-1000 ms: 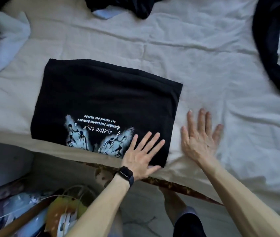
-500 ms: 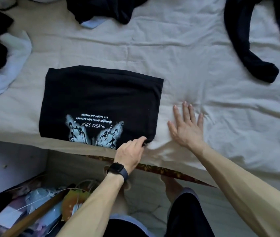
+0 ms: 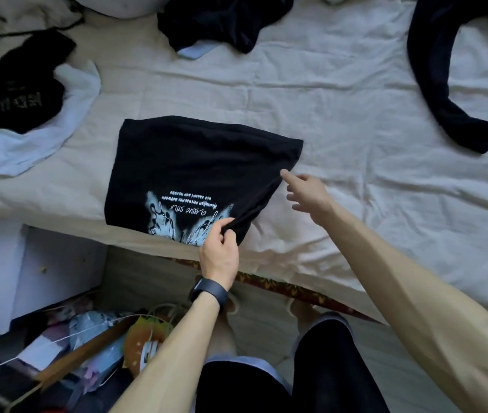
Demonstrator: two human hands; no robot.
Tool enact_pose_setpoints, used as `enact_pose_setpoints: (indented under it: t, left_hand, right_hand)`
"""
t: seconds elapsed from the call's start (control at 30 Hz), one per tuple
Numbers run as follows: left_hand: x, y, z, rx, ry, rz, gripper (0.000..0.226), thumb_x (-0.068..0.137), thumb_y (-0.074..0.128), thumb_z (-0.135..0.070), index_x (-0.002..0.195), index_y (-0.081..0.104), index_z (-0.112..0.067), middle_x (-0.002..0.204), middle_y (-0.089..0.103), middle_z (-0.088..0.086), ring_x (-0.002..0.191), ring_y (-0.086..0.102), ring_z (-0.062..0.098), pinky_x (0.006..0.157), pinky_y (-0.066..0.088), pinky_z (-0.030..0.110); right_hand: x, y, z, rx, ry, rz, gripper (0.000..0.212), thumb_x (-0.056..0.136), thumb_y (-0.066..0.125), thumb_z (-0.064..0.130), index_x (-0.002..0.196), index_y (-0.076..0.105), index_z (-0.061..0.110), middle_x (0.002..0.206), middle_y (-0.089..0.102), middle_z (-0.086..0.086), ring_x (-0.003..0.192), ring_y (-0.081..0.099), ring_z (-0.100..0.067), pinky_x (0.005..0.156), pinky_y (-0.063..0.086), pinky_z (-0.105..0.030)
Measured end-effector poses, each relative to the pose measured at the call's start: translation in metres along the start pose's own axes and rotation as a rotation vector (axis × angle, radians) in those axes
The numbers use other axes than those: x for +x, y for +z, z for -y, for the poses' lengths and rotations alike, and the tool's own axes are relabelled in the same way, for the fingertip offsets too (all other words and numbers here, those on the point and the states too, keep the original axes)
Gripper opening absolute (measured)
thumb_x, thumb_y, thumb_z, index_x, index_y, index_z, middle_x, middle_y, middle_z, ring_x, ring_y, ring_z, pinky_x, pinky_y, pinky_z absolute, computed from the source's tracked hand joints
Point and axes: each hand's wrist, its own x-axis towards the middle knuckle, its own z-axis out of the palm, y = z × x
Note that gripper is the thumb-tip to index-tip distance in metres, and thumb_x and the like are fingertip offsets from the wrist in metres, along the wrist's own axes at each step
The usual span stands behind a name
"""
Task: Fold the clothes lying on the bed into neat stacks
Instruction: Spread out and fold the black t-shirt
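Observation:
A folded black T-shirt [image 3: 195, 162] with a pale blue print and upside-down lettering lies near the bed's front edge. My left hand [image 3: 219, 251], with a dark watch on the wrist, pinches the shirt's near right corner and lifts it a little. My right hand [image 3: 305, 192] hovers beside the shirt's right edge, its forefinger stretched out and touching the raised fabric, the other fingers loosely curled and holding nothing.
The cream sheet [image 3: 356, 144] covers the bed. Unfolded clothes lie around: a black garment [image 3: 222, 22] at the top, a black long sleeve [image 3: 445, 84] on the right, a black printed top [image 3: 19, 90] over a white garment [image 3: 43, 129] on the left. Clutter [image 3: 87, 338] fills the floor below.
My left hand has gone from lying flat on the shirt to pinching its near right corner and raising it. My right hand has left the sheet and moved up to the shirt's right edge.

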Motion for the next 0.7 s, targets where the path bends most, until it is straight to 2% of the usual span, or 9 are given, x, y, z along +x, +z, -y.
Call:
enact_pose_setpoints:
  t: [0.03,0.07,0.1,0.13,0.23,0.4,0.53,0.63,0.7]
  left_hand:
    - [0.001,-0.002,0.000,-0.011,0.005,0.007,0.025,0.098,0.049,-0.014,0.109,0.064,-0.032,0.056,0.047,-0.013,0.051,0.044,0.005,0.058,0.036,0.028]
    - [0.002,-0.004,0.000,-0.019,0.011,0.018,0.025,0.098,0.050,-0.014,0.108,0.065,-0.031,0.054,0.047,-0.013,0.049,0.043,0.005,0.056,0.037,0.027]
    - [0.003,-0.006,0.000,-0.021,0.022,0.033,0.024,0.097,0.051,-0.014,0.106,0.065,-0.031,0.051,0.046,-0.012,0.048,0.043,0.006,0.054,0.037,0.027]
    - [0.004,-0.008,0.001,-0.019,0.034,0.051,0.024,0.097,0.051,-0.015,0.104,0.065,-0.032,0.048,0.045,-0.012,0.048,0.042,0.007,0.053,0.037,0.027]
    - [0.010,-0.016,0.005,-0.024,0.068,0.090,0.025,0.095,0.052,-0.015,0.101,0.065,-0.035,0.045,0.042,-0.012,0.047,0.039,0.009,0.053,0.037,0.029]
    - [0.031,-0.034,0.016,-0.087,0.072,0.108,0.026,0.094,0.053,-0.012,0.104,0.069,-0.029,0.043,0.042,-0.013,0.047,0.041,0.009,0.054,0.036,0.027]
    - [0.055,-0.065,0.026,-0.181,0.056,0.051,0.024,0.094,0.053,-0.015,0.101,0.068,-0.031,0.046,0.047,-0.014,0.049,0.045,0.007,0.054,0.038,0.022]
    - [0.075,-0.100,0.047,-0.284,0.001,-0.037,0.023,0.090,0.050,-0.024,0.104,0.067,-0.033,0.052,0.054,-0.014,0.051,0.048,0.005,0.056,0.043,0.024]
    - [0.094,-0.125,0.065,-0.309,-0.041,-0.102,0.022,0.094,0.051,-0.020,0.104,0.064,-0.035,0.056,0.058,-0.014,0.053,0.052,0.004,0.058,0.047,0.024]
  right_hand:
    - [0.004,0.005,0.005,0.037,0.007,0.010,0.067,0.094,0.061,0.048,0.123,0.056,-0.013,0.137,0.037,-0.011,0.097,0.057,-0.051,0.091,0.058,-0.046]
    - [0.008,0.009,0.010,0.058,0.011,0.013,0.059,0.093,0.063,0.046,0.110,0.060,-0.011,0.092,0.041,-0.002,0.082,0.054,-0.044,0.082,0.057,-0.040]
    - [0.013,0.013,0.014,0.068,0.017,-0.001,0.046,0.092,0.063,0.044,0.097,0.060,-0.002,0.092,0.042,-0.002,0.077,0.054,-0.037,0.077,0.055,-0.037]
    - [0.017,0.016,0.016,0.061,0.014,-0.028,0.032,0.092,0.063,0.040,0.090,0.058,0.008,0.089,0.058,-0.010,0.079,0.060,-0.030,0.077,0.056,-0.036]
    - [0.031,0.023,0.023,0.004,-0.019,-0.119,0.004,0.088,0.059,0.023,0.090,0.057,0.020,0.094,0.068,-0.004,0.083,0.072,-0.021,0.070,0.056,-0.032]
    - [0.029,0.034,0.044,0.044,-0.039,-0.165,0.013,0.090,0.057,0.008,0.085,0.058,0.020,0.082,0.063,-0.004,0.060,0.061,-0.015,0.051,0.047,-0.022]
    - [0.026,0.068,0.070,0.096,-0.114,-0.138,0.017,0.092,0.052,0.000,0.090,0.053,0.017,0.085,0.058,-0.006,0.062,0.052,-0.018,0.048,0.038,-0.023]
    - [0.025,0.122,0.103,0.037,-0.168,-0.153,0.015,0.091,0.054,0.001,0.094,0.050,0.015,0.080,0.054,-0.006,0.049,0.049,-0.013,0.049,0.043,-0.026]
    - [0.031,0.169,0.124,-0.051,-0.212,-0.210,0.012,0.087,0.058,0.006,0.090,0.051,0.015,0.075,0.057,-0.004,0.047,0.054,-0.013,0.053,0.052,-0.030]
